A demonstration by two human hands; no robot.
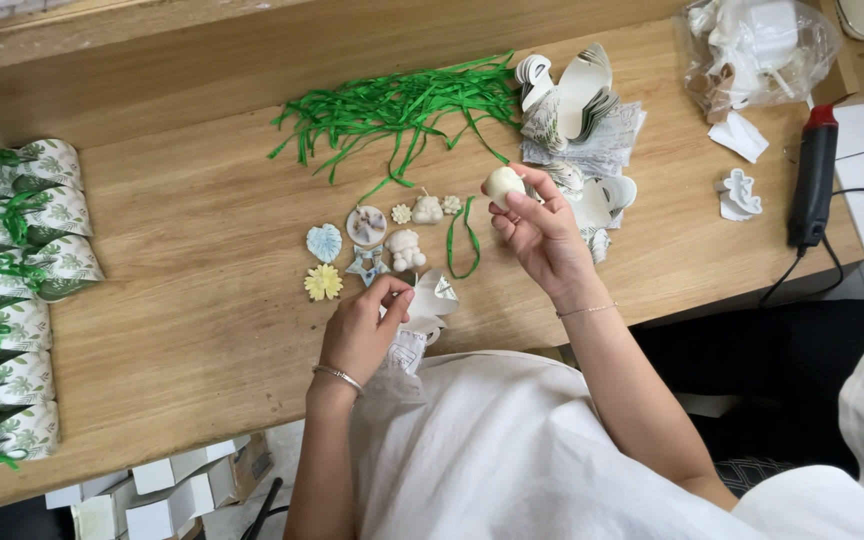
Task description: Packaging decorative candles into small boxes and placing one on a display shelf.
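My right hand (540, 232) is raised over the wooden table (202, 240) and pinches a small cream, egg-shaped piece (503, 184) between thumb and fingers. My left hand (364, 325) sits near the table's front edge, fingers closed on a white leaf-printed paper favour box (428, 305) that lies open there. Just beyond the left hand lie several small moulded ornaments (384, 235): a blue leaf, a yellow flower, a star, a round disc and little white figures. A loose green ribbon strand (464, 238) curls beside them.
A heap of green ribbon strips (402, 105) lies at the back. Flat unfolded paper boxes (582, 120) are stacked right of it. Several finished ribbon-tied boxes (17, 290) line the left edge. A black glue gun (814, 175) and a clear bag (757, 45) are at right.
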